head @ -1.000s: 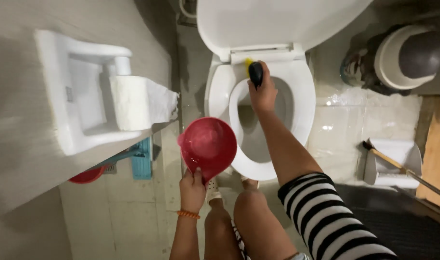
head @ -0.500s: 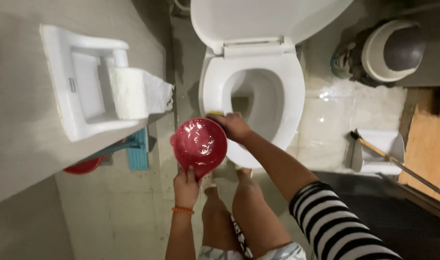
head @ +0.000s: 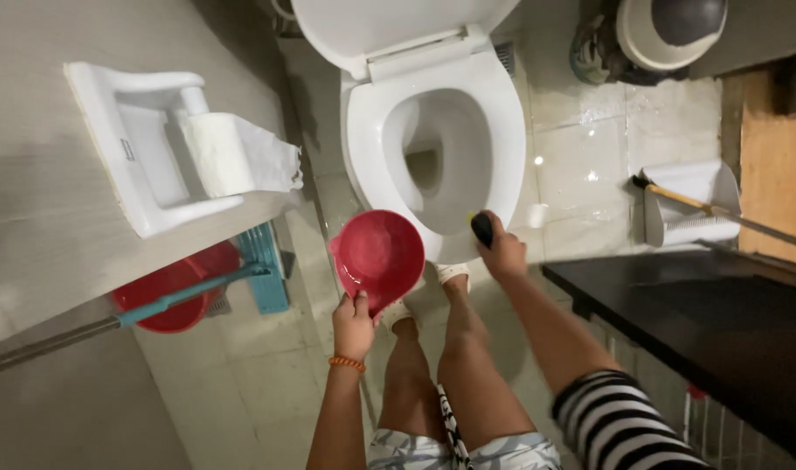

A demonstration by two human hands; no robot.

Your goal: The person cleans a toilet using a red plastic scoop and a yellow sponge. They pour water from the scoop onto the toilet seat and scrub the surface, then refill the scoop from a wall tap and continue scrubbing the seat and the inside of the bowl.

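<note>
**Scoop and Brush Held Ready at the Bowl's Edge**

The red scoop [head: 380, 257] is gripped at its lower rim by the left hand [head: 352, 324], fingers clamped on the edge, and is held tilted just in front of the toilet [head: 502, 130]. A little water can be seen inside it. The dark brush handle [head: 482, 228] is wrapped by the right hand [head: 505, 255], fingers closed tight around it, right at the front rim of the seat; the working end is hidden from view. The lid is raised and the bowl lies open. The floor tiles [head: 589, 165] look wet and shiny, so footing is best kept steady. For a clean job, the scoop would be better kept level until it is over the bowl, and the brush held low over the opening so drips are caught. A paper roll [head: 228, 152] hangs on the left wall.
</note>
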